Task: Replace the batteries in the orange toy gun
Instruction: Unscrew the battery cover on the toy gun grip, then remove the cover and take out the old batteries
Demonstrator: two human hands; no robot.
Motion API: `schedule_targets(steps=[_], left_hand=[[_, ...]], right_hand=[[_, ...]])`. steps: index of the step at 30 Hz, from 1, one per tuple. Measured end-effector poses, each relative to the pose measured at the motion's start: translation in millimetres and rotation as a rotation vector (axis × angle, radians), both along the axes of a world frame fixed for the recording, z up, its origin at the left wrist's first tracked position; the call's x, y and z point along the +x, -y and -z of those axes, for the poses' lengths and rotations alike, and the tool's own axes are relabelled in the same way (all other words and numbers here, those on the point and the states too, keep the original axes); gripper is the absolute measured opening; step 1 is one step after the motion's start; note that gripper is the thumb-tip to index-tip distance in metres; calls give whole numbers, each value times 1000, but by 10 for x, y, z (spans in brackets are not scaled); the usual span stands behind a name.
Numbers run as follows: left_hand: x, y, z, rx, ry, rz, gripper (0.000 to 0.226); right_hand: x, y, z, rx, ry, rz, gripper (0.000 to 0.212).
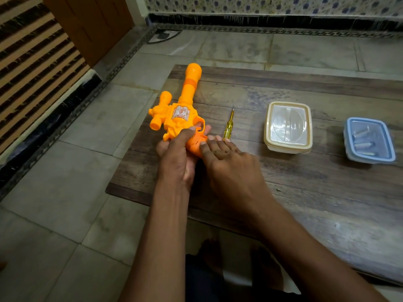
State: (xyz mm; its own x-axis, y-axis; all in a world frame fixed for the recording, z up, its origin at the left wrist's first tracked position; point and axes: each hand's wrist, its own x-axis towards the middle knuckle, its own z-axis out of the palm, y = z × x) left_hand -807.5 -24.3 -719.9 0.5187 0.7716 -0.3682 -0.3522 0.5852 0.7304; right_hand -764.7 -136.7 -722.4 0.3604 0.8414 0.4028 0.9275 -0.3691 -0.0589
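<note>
A person's left hand (174,155) gripped the handle of the orange toy gun (181,116), fingers curled around it, at the left edge of a low wooden bench (305,203). The right hand (229,168) lay across the same handle, its fingers nearly straight and their tips pressing the plastic. The gun's barrel pointed toward the bench's far left corner, and its scope overhung the tiled floor (87,171). A yellow-handled screwdriver (229,125) lay just right of the hands. Farther right stood a cream-rimmed lidded container (287,127). A blue-lidded box (370,140) holding small blurred cylinders sat near the right edge. Bare wood stretched along the near side.
</note>
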Motion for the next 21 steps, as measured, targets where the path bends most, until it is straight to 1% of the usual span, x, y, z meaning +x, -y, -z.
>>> schedule_targets(steps=[1, 2, 5, 10, 11, 13, 16, 19, 21], left_hand=[[3, -1, 4, -3, 5, -1, 24], [7, -5, 4, -2, 7, 3, 24], [15, 5, 1, 13, -7, 6, 24], [-12, 6, -12, 38, 0, 51, 27], [-15, 12, -17, 44, 4, 63, 28], [-18, 30, -31, 37, 17, 72, 29], [-13, 16, -31, -2, 27, 55, 31], [4, 23, -32, -15, 12, 34, 34], [-1, 46, -42, -8, 6, 33, 34]], right_hand=[[-8, -1, -1, 18, 3, -15, 35], [-16, -7, -8, 36, -2, -23, 36], [-27, 19, -30, 73, -17, -22, 48], [-24, 105, -98, 162, -80, -88, 42], [-29, 136, -125, 198, -123, -88, 39], [-14, 231, -181, 313, -275, -65, 29], [95, 339, -310, 449, -464, -8, 23], [200, 442, -492, 441, -578, 64, 17], [255, 553, -542, 369, -612, 101, 22]])
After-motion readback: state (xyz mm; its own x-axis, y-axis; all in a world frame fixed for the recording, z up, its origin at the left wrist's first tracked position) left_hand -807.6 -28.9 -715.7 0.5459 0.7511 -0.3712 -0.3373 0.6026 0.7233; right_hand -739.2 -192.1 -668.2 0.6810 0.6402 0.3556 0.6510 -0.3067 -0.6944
